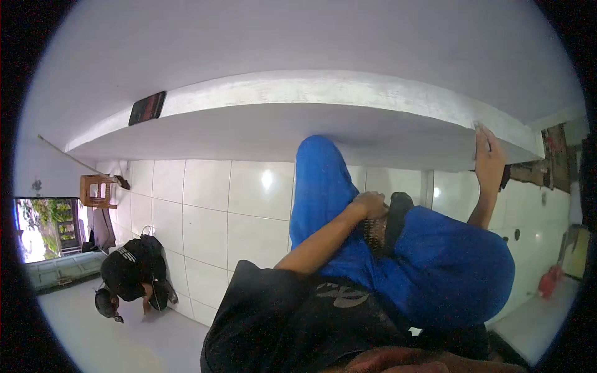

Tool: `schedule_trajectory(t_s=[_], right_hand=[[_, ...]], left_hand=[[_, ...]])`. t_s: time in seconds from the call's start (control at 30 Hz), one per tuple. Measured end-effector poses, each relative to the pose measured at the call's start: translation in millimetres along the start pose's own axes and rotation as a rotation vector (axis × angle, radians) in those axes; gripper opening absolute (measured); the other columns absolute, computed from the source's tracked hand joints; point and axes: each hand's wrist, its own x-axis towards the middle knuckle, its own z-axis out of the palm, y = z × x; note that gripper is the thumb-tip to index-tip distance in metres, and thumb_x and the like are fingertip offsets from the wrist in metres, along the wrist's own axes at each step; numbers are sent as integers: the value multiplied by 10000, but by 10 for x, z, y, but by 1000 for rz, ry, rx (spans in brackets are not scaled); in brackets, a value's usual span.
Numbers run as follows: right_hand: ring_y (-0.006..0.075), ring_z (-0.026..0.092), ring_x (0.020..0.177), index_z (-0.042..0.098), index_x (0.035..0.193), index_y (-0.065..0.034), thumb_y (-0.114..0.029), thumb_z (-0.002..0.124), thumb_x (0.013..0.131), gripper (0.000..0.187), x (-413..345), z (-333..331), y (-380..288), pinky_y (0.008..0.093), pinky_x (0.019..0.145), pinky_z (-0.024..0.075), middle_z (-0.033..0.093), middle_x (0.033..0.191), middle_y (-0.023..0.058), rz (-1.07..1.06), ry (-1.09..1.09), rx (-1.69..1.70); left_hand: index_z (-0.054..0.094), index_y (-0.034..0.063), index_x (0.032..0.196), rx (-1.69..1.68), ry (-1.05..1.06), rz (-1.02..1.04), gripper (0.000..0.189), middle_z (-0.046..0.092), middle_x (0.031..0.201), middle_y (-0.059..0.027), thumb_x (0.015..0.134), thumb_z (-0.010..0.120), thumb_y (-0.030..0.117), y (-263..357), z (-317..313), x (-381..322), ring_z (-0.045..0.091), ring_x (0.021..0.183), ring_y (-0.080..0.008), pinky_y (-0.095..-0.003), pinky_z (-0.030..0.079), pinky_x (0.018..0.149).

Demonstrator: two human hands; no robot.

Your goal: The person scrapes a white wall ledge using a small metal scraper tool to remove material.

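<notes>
My right hand (pixel 490 151) is at the front edge of a long pale wall ledge (pixel 326 86), toward its right end. Its fingertips pinch a small, thin greyish piece (pixel 476 125) against the edge; what it is made of is too small to tell. The ledge's top is streaked with white. My left hand (pixel 371 205) rests with curled fingers between my legs, in blue trousers (pixel 322 186). Just below it are a brown woven-looking item (pixel 374 233) and a dark item (pixel 400 210), both partly covered. Whether the left hand grips anything is hidden.
A dark flat rectangular object (pixel 147 108) lies on the ledge's left part. Another person (pixel 128 270) in black crouches by the opposite wall. A brown stool (pixel 97 191) and a thin pole (pixel 70 154) are at the far left, a red object (pixel 550 282) at the right. White tiles (pixel 205 233) cover the floor.
</notes>
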Motion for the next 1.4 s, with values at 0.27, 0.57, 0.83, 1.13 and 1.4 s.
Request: schedule_trajectory(t_s=[0.27,0.57,0.83,1.13,1.4], right_hand=[[278,686,1151,686,1341,-98,-334,575,1067,378,83,65,271,411,970,536,694,1316,151,-166,212,-71],[216,726,1012,699,1256,-74,-264,649,1029,300,136,148,207,348,885,558,732,1213,143,-133,277,89],[350,732,884,644,1184,-18,-219,582,1044,253,119,231,128,453,737,579,710,1062,202,-230,182,-249],[346,740,787,610,1191,-36,-96,653,993,211,50,-29,232,406,672,574,723,923,177,-510,133,-47],[335,753,914,658,1160,-6,-121,658,1002,195,-126,265,12,381,785,578,732,1022,212,-238,254,250]], left_hand=[[617,133,1329,-57,-12,271,434,708,1230,-177,945,672,328,-318,73,109,668,1158,-394,-474,549,989],[704,72,1175,47,-188,-91,481,698,1180,-238,961,635,497,-543,-321,-25,666,1123,-429,-507,536,964],[694,56,1210,-26,-222,-23,556,708,1179,-218,964,607,547,-685,-221,44,665,1124,-420,-496,523,978],[616,48,1328,-23,-283,49,590,690,1233,-246,947,640,499,-307,-161,449,649,1172,-428,-508,504,1019],[670,34,1243,-152,-190,-13,482,702,1241,-220,1018,590,452,-309,-173,629,668,1175,-376,-454,514,1010]])
